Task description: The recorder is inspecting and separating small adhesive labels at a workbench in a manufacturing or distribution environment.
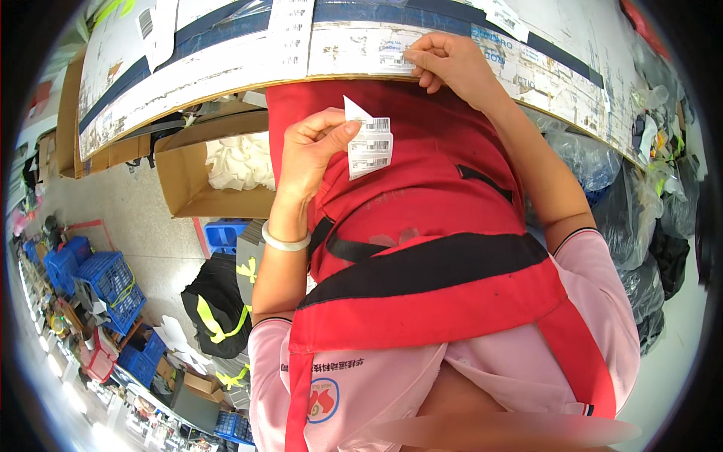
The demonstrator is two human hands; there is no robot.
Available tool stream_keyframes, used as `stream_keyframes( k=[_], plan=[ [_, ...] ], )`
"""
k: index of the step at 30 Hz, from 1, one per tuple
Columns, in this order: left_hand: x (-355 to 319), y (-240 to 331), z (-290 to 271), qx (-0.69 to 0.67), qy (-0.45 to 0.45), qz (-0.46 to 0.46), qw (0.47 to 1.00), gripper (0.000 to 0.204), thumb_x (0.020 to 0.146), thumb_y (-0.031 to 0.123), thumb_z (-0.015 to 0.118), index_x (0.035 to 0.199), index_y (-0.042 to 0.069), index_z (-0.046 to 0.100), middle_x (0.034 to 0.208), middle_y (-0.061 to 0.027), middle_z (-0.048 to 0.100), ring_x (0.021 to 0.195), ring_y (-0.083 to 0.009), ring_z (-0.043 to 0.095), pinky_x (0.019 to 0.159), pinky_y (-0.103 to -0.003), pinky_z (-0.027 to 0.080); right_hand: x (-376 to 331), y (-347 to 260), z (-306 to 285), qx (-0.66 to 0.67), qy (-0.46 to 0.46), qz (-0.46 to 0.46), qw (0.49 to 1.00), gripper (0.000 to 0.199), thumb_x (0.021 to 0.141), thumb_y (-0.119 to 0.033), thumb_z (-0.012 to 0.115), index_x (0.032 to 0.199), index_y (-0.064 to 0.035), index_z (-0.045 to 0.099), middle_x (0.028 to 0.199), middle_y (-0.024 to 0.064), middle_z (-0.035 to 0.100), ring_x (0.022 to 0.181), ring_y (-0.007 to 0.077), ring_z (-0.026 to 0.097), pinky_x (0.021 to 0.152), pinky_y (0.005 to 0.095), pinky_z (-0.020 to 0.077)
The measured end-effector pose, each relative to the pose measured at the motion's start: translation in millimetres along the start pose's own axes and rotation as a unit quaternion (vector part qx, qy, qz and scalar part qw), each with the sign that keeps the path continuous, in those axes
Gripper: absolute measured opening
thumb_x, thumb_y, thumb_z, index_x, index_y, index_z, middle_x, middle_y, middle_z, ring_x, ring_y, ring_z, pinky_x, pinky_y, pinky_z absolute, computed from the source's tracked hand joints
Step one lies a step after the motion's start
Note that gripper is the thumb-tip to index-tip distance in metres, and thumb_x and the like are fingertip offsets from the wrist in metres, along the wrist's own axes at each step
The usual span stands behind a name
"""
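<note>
My left hand (316, 143) is closed in front of the red apron, thumb and fingers pinching a short folded strip of white barcode labels (370, 148). One corner of its backing sticks up as a point. At the near edge of the worktable (226, 77), my right hand (457, 69) has its thumb and forefinger pressed together, the other fingers curled. Its fingertips meet the right end of a pale printed patch on the tabletop. Whether they grip a small label there cannot be made out. A long white strip of labels (290, 34) lies across the table to the left of that hand.
More label sheets (156, 34) lie at the table's left. Beneath it stands an open cardboard box (181, 177) of cream pieces. Blue crates (113, 290) and black bundles with yellow-green ties (218, 305) stand on the left floor. Clear plastic bags (633, 211) crowd the right.
</note>
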State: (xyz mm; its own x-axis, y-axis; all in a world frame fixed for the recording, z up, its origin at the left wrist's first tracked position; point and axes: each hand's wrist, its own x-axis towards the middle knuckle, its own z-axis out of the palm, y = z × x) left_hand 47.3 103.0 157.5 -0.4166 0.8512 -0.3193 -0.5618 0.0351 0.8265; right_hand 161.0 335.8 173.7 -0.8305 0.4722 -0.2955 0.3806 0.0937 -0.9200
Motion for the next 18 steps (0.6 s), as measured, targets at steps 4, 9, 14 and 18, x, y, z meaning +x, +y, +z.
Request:
stream_keyframes(
  k=[4, 9, 14, 18],
  plan=[
    [2.1, 2.3, -0.6, -0.001, 0.005, -0.003, 1.0, 0.011, 0.085, 0.002, 0.064, 0.095, -0.002, 0.066, 0.086, -0.0001, 0.063, 0.074, -0.0061, 0.056, 0.067, -0.019, 0.045, 6.6, 3.4, 0.2, -0.009, 0.0, 0.008, 1.0, 0.02, 0.09, -0.022, 0.061, 0.091, -0.0019, 0.063, 0.072, 0.0007, 0.061, 0.059, 0.0054, 0.056, 0.052, 0.0192, 0.0487],
    [3.2, -0.4, -3.8, -0.001, -0.006, 0.009, 1.0, 0.011, 0.086, 0.003, 0.064, 0.094, -0.003, 0.066, 0.086, -0.0045, 0.066, 0.078, -0.0093, 0.061, 0.072, -0.022, 0.049, 8.9, 8.3, 4.1, -0.019, -0.001, 0.005, 1.0, 0.021, 0.089, -0.023, 0.062, 0.091, -0.0019, 0.064, 0.071, 0.0005, 0.061, 0.058, 0.0054, 0.056, 0.052, 0.0194, 0.049],
    [3.9, -3.0, -1.4, -0.006, -0.02, 0.01, 1.0, 0.011, 0.086, 0.003, 0.063, 0.095, -0.003, 0.066, 0.087, -0.0046, 0.066, 0.078, -0.0095, 0.061, 0.073, -0.022, 0.049, 9.3, 9.6, 4.1, -0.032, -0.002, -0.002, 0.999, 0.021, 0.089, -0.023, 0.062, 0.092, -0.0019, 0.064, 0.071, 0.0007, 0.061, 0.058, 0.0054, 0.056, 0.052, 0.0193, 0.049],
    [3.7, -4.2, 1.2, -0.014, -0.023, 0.003, 1.0, 0.011, 0.086, 0.003, 0.063, 0.095, -0.003, 0.066, 0.087, -0.0045, 0.066, 0.078, -0.0097, 0.061, 0.073, -0.023, 0.049, 10.3, 9.8, 3.9, -0.019, 0.002, -0.004, 1.0, 0.025, 0.087, -0.025, 0.063, 0.086, -0.0002, 0.064, 0.071, 0.0043, 0.062, 0.059, 0.0099, 0.059, 0.052, 0.0218, 0.05]
  ],
)
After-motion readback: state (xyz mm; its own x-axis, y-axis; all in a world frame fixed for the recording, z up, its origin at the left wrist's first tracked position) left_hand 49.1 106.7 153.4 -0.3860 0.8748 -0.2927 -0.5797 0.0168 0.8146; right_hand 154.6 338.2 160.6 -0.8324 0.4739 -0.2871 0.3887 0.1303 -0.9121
